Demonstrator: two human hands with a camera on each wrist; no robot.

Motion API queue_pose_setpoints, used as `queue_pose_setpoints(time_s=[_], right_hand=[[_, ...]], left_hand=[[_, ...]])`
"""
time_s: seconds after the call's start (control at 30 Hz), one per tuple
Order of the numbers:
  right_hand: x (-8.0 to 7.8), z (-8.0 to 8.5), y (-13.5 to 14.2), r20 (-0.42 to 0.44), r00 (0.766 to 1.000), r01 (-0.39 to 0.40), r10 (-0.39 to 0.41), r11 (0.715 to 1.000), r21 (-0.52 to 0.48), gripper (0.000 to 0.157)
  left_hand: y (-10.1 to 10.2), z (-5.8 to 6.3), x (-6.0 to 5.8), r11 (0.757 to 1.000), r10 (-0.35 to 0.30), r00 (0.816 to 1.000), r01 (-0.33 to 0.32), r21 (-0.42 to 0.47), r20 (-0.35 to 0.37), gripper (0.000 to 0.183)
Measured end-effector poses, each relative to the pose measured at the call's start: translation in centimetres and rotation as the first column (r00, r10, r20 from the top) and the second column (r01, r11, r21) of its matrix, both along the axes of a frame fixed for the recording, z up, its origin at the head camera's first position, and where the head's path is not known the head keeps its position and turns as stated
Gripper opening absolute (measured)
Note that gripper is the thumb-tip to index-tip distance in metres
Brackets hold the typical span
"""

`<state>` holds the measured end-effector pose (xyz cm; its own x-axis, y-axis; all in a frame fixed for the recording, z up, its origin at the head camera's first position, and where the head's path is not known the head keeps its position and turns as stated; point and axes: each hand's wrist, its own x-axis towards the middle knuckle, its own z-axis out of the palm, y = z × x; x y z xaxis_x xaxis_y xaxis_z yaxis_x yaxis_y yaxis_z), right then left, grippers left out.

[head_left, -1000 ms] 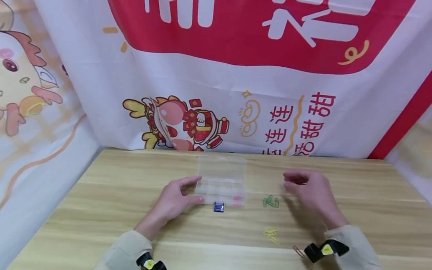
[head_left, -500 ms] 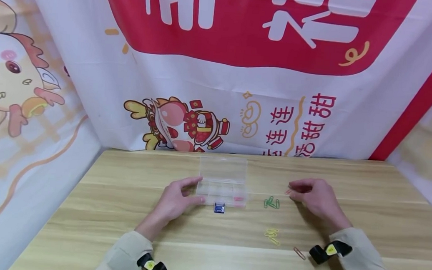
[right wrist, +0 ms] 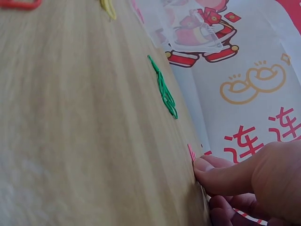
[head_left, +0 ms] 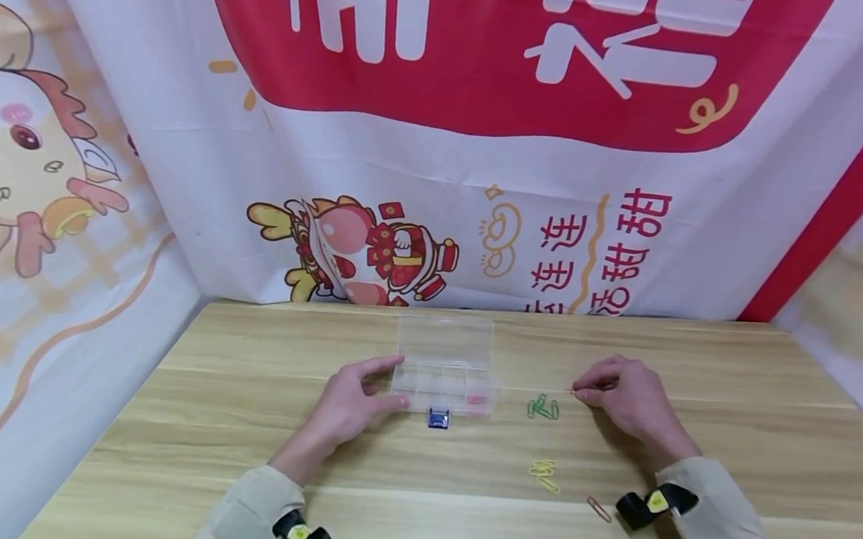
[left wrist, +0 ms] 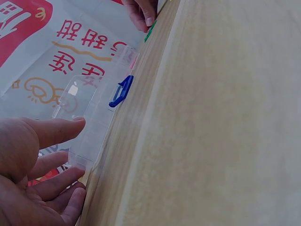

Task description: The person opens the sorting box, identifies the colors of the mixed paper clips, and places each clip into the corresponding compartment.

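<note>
Near the middle of the tabletop's (head_left: 245, 357) back edge, a clear compartment box (head_left: 428, 390) lay with its lid open. The left hand's (head_left: 347, 404) fingers held its left end. The right hand's (head_left: 627, 398) fingers pinched a pink paper clip (right wrist: 191, 151), just beyond green paper clips (right wrist: 164, 92). Yellow paper clips (head_left: 543, 469) and two red ones (head_left: 598, 509) lay toward the front edge.
</note>
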<state>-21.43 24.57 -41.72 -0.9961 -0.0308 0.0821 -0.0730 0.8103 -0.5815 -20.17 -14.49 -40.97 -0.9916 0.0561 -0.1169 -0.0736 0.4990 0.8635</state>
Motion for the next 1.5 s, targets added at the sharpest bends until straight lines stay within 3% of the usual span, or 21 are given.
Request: queue_pose_setpoints(time_s=[0.3,0.6,0.87,1.33,1.5], right_hand=[[-0.06,0.12,0.06,0.013,0.999,-0.030,0.029,0.999,0.024,0.004],[-0.20,-0.11,0.02,0.055,0.996,-0.071,0.070,0.997,0.019,0.014],[-0.24,-0.04,0.30,0.029,0.995,-0.097,0.097,0.995,-0.010,0.001],[-0.29,0.11,0.16,0.063,0.991,-0.113,0.114,0.993,-0.017,0.011],[-0.28,-0.17,0.44,0.037,0.990,-0.136,0.137,0.990,-0.038,0.008]], left_hand=[[0.03,-0.16,-0.11,1.000,0.004,1.000,-0.004,-0.011,-0.008,0.062],[0.08,-0.04,-0.01,1.000,0.011,1.000,-0.011,-0.008,0.003,0.063],[0.01,0.04,-0.20,1.000,0.014,1.000,-0.014,-0.006,0.011,0.062],[-0.15,0.10,-0.05,1.000,-0.004,1.000,0.004,0.009,-0.001,0.062],[-0.04,-0.04,-0.15,1.000,-0.012,1.000,0.012,0.005,-0.002,0.062]])
